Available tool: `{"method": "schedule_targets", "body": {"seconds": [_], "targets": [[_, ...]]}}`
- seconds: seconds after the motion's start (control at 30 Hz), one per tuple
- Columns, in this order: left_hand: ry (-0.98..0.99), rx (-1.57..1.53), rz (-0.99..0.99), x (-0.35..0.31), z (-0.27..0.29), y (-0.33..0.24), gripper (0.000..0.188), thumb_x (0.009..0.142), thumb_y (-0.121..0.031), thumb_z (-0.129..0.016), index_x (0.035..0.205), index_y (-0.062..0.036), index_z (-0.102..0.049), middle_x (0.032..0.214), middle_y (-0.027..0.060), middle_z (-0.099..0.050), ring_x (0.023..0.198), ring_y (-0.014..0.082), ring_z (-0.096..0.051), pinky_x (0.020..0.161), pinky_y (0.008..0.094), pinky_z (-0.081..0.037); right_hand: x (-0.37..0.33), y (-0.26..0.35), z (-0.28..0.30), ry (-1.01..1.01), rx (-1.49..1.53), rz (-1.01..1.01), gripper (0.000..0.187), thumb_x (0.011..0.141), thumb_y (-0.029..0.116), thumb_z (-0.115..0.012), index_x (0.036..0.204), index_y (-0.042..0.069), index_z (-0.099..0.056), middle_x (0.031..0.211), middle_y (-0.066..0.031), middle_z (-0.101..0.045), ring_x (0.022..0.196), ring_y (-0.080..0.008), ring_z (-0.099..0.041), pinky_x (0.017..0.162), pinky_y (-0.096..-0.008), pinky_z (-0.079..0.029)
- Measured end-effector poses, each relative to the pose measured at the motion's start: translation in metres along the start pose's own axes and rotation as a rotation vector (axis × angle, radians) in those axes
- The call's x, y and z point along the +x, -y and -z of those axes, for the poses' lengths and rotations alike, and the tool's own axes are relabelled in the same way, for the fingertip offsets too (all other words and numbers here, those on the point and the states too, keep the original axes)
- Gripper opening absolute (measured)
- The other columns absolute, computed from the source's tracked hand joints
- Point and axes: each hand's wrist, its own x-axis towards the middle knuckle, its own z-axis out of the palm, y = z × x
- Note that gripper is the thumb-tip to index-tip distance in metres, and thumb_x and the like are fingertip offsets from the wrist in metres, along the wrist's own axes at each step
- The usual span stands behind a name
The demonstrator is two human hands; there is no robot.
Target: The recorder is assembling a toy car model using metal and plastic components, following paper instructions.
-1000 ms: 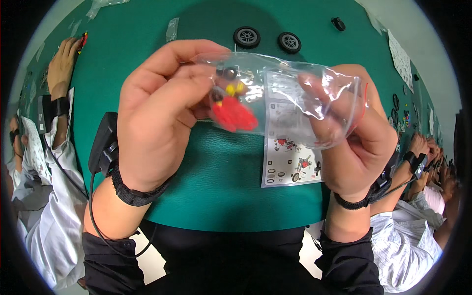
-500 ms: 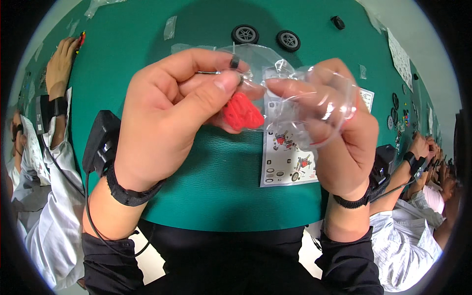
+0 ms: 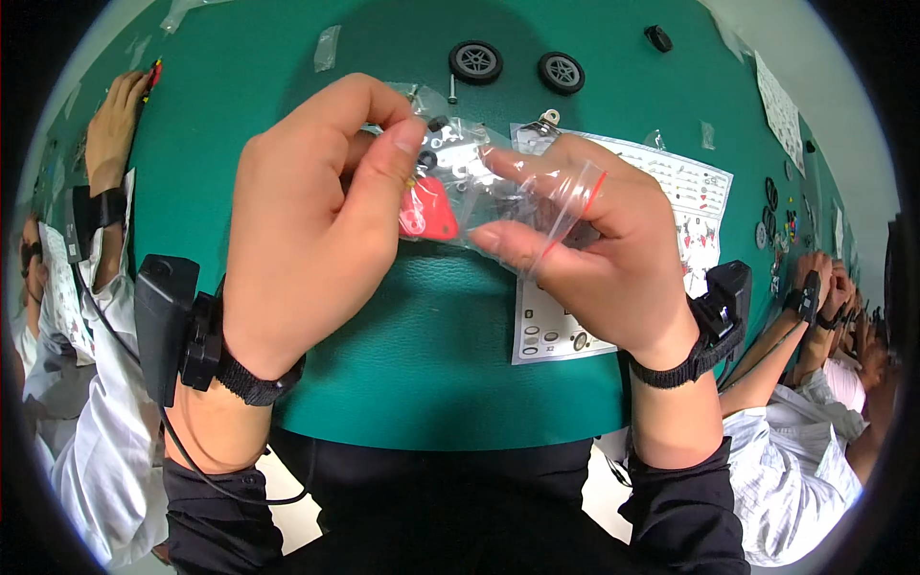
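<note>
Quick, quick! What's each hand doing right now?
Left hand: closed, pinching the clear bag beside the red piece inside it.
Right hand: open, thumb and fingertips apart, at the bag's red-edged end.

The right grip (image 3: 618, 240) moved left, baring more printed sheet (image 3: 698, 190).

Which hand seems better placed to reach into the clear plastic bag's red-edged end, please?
Probably the right hand: it's at the red edge of the clear plastic bag, while the left hand pinches its other end, beside a red plastic piece.
</note>
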Motion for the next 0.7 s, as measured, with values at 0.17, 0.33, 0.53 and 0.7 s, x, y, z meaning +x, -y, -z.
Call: {"method": "schedule_targets", "body": {"seconds": [0.17,0.33,0.53,0.7], "targets": [[-0.040,0.018,-0.091,0.002,-0.003,0.009,0.015,0.101,-0.014,-0.058,0.100,0.0008,-0.060,0.068,-0.0076,-0.053,0.059,-0.0006,-0.042,0.052,0.0181,-0.030,0.000,-0.004,-0.001,0.026,-0.101,0.050,0.047,0.069,0.012,-0.087,0.112,0.003,-0.071,0.072,-0.0070,-0.057,0.066,-0.0212,-0.054,0.062,-0.0315,-0.042],[0.093,-0.128,0.059,0.003,0.000,0.010,0.016,0.099,-0.013,-0.060,0.106,0.0008,-0.061,0.067,-0.0074,-0.053,0.059,-0.0009,-0.041,0.052,0.0179,-0.028,0.001,-0.008,-0.002,0.020,-0.163,0.094,0.044,0.069,0.014,-0.086,0.110,0.004,-0.072,0.074,-0.0078,-0.060,0.070,-0.0246,-0.057,0.066,-0.0337,-0.045],[-0.024,-0.095,-0.045,0.001,0.000,0.001,0.021,0.099,-0.012,-0.060,0.116,-0.0007,-0.061,0.065,-0.0067,-0.052,0.058,-0.0011,-0.040,0.051,0.0181,-0.026,0.001,-0.006,0.000,0.002,-0.178,0.122,0.046,0.069,0.013,-0.087,0.111,0.004,-0.072,0.076,-0.0078,-0.062,0.075,-0.0243,-0.059,0.069,-0.0333,-0.047],[-0.028,-0.164,-0.071,0.001,-0.001,-0.001,0.024,0.099,-0.012,-0.060,0.121,-0.0014,-0.058,0.065,-0.0068,-0.053,0.058,-0.0011,-0.040,0.051,0.0180,-0.026,0.002,-0.006,0.001,-0.036,-0.117,0.107,0.048,0.069,0.013,-0.087,0.114,0.004,-0.072,0.083,-0.0079,-0.067,0.076,-0.0203,-0.063,0.069,-0.0293,-0.049]]}}
